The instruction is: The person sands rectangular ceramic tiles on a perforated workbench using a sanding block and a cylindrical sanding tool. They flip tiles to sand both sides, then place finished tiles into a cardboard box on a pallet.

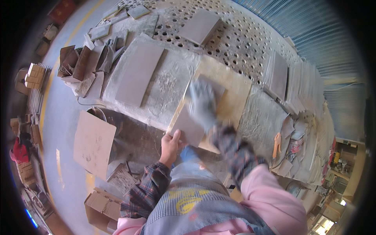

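Person's L hand point(170, 147), bare, has the near-left corner of a grey-brown panel point(188, 124) pinched, thumb on top, other fingers mostly out of sight. R hand point(202, 102), in a grey glove, is over the middle of that same panel; it's a bit blurred, so can't tell from here if it grips anything or just lies flat. Panel's on a tan sheet point(237, 102) at the near edge of the worktable point(244, 43), whose far part is full of round holes. To the left, a second panel point(139, 74) rests on a grey sheet point(172, 84); a third panel point(200, 26) sits farther off on the holes. Right side: stacked panels point(277, 74), and nearer, an orange-handled tool point(277, 143) by some scraps. Far left, a scrap pile point(84, 66); near left, an open cardboard box point(102, 207) w/ flaps up, on the flr.
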Available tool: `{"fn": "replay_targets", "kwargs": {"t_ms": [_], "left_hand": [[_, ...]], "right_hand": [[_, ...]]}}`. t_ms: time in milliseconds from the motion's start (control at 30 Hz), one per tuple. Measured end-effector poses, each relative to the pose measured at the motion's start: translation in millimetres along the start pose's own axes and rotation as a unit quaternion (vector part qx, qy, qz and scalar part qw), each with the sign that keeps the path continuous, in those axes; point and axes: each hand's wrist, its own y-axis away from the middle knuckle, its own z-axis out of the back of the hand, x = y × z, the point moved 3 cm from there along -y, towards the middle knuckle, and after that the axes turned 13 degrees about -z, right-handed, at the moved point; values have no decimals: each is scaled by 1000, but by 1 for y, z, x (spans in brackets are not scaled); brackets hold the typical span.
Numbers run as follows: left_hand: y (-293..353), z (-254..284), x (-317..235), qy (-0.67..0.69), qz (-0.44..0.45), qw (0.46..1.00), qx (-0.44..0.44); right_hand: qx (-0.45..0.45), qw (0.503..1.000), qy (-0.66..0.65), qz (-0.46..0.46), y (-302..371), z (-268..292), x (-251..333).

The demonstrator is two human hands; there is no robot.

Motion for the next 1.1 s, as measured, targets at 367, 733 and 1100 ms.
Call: {"fn": "replay_targets", "kwargs": {"t_ms": [367,733,1100], "left_hand": [[-4,8,17,12,-2,1000,9],[5,10,5,-2,6,1000,-21],[1,6,7,5,50,998,-34]], "right_hand": [[-29,998,33,40,-11,-13,-14],[109,988,-86,69,26,35,39],[47,996,-69,13,13,35,-27]]}}
